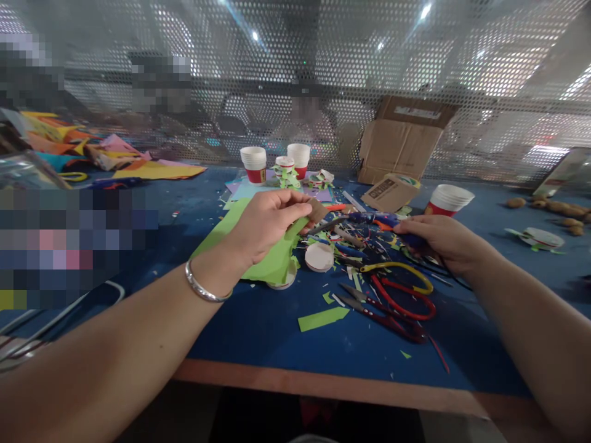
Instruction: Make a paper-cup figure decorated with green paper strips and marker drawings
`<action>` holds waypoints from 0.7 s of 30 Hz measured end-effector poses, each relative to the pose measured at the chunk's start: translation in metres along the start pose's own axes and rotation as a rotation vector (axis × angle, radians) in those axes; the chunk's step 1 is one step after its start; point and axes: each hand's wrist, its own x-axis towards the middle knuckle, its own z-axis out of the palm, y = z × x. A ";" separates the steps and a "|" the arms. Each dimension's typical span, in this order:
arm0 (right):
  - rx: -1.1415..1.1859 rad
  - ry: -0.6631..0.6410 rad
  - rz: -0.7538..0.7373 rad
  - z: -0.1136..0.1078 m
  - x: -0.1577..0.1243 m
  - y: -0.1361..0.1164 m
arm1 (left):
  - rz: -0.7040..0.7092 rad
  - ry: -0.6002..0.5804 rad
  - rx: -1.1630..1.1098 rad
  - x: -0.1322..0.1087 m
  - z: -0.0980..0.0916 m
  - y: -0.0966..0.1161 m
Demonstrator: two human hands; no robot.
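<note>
My left hand (270, 224) pinches a small piece of brown cardboard (317, 210) between thumb and fingers, above a green paper sheet (272, 264). A narrow green strip shows beneath the fingertips; whether it is pinched too I cannot tell. Closed around a blue glue gun (381, 219) with an orange trigger, my right hand (438, 240) points its tip left toward the cardboard. A dark cord trails from that hand. Below the two hands sits a white round paper cup base (319, 257). Nearer me lie red-handled scissors (392, 317) and yellow-handled scissors (409, 269).
Paper scraps (364, 240) litter the blue table (258, 332). At the back stand stacked cups (253, 165) and a cardboard box (399, 144). Another cup stack (449, 200) is at right. A cut green strip (323, 319) lies in front; coloured paper (152, 169) is at left.
</note>
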 end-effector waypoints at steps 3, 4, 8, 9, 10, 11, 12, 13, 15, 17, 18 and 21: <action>0.221 -0.021 0.007 -0.002 -0.002 -0.005 | -0.036 0.015 0.000 0.001 -0.002 0.000; 0.284 -0.033 -0.005 -0.002 -0.003 -0.007 | -0.049 0.018 0.001 0.002 -0.002 0.000; 0.474 -0.089 -0.084 -0.003 -0.011 -0.018 | -0.049 -0.009 -0.024 0.003 -0.003 -0.004; 0.504 -0.097 -0.106 -0.003 -0.014 -0.020 | -0.051 -0.021 -0.030 0.003 -0.003 -0.006; 0.529 -0.103 -0.126 -0.002 -0.017 -0.022 | -0.058 -0.032 -0.031 0.003 -0.003 -0.007; 0.554 -0.106 -0.144 -0.002 -0.019 -0.024 | -0.065 -0.038 -0.027 0.003 -0.003 -0.008; 0.575 -0.111 -0.155 -0.001 -0.022 -0.025 | -0.075 -0.042 -0.022 0.003 -0.003 -0.008; 0.595 -0.117 -0.164 0.000 -0.024 -0.026 | -0.085 -0.049 -0.019 0.003 -0.004 -0.009; 0.633 -0.135 -0.172 0.003 -0.027 -0.026 | -0.102 -0.065 -0.012 0.003 -0.004 -0.009; 0.667 -0.169 -0.178 0.005 -0.029 -0.025 | -0.111 -0.083 0.001 0.003 -0.005 -0.009; 0.689 -0.191 -0.183 0.006 -0.030 -0.025 | -0.110 -0.088 0.014 0.004 -0.006 -0.010; 0.733 -0.233 -0.199 0.009 -0.032 -0.025 | -0.093 -0.091 0.075 0.005 -0.010 -0.012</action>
